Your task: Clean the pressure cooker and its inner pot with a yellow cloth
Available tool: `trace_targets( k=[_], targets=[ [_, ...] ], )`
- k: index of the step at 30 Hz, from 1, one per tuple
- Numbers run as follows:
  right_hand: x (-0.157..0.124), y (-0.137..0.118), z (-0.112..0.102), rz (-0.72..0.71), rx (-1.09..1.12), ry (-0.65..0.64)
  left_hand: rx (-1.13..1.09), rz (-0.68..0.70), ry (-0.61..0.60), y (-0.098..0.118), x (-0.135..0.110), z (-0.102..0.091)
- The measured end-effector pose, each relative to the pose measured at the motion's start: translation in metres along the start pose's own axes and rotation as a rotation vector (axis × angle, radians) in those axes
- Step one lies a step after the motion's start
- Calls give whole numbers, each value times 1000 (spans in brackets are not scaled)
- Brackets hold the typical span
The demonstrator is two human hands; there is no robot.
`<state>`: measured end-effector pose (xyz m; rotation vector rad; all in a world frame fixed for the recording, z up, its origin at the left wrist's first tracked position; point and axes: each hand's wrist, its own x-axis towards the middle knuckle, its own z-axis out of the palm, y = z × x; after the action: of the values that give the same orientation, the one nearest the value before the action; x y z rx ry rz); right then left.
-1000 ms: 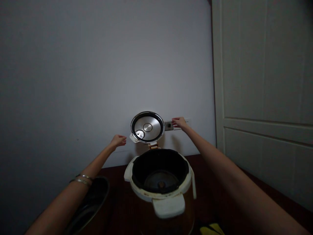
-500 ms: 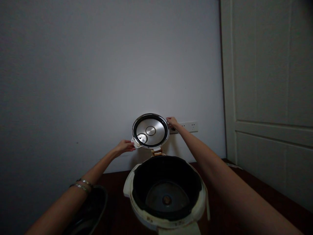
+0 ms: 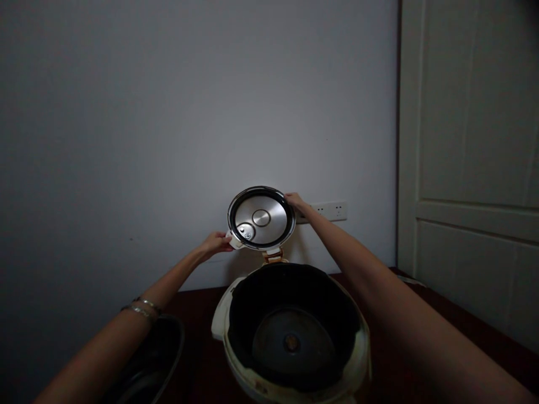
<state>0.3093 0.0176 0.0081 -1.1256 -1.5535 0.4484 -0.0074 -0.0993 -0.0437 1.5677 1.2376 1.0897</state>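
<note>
Lid and cooker, seen from the head. The lid (image 3: 261,217) is raised, tilted with its bright underside facing the camera, at 11 to 12 o'clock of the cooker (image 3: 357,359). A hinge (image 3: 273,256) sits between the 2, at about 5 o'clock of the lid. The left hand (image 3: 215,244) is clamped on the lid's white tab (image 3: 236,243), at 8 o'clock of the lid. The right hand (image 3: 295,201) has its fingers closed on the lid's rim, at 2 o'clock; part of this grip is hidden.

The underside bears a dark seal around a metal disc, with a ring at its centre and 2 small fittings at 8 o'clock. The cooker is uncovered: its dark well shows a rust-brown button (image 3: 291,343) on the floor, and a white handle (image 3: 222,314) juts out at 9 to 10 o'clock.

At 9 o'clock of the cooker, a dark bowl (image 3: 180,342) lies partly behind the left forearm, which wears 2 bracelets (image 3: 144,308). A socket strip (image 3: 336,211), partly covered by the right hand and wrist, is on the wall (image 3: 168,112) at 3 o'clock of the lid. The cooker is on a dark red table (image 3: 202,314); a pale door (image 3: 484,129) fills the view from 1 to 3 o'clock.
</note>
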Motion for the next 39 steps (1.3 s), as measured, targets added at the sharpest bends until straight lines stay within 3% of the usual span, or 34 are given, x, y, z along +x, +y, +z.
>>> trace_targets(
  k=[11,28,39],
  targets=[
    [-12,-12,-17,131,210,-51,-28,44,16,4,-7,1],
    [-56,-31,-49,73,472,-42,-67,141,57,0,-7,2],
    [-85,-41,-69,1,508,-12,-88,183,83,1,-15,4]
  ],
)
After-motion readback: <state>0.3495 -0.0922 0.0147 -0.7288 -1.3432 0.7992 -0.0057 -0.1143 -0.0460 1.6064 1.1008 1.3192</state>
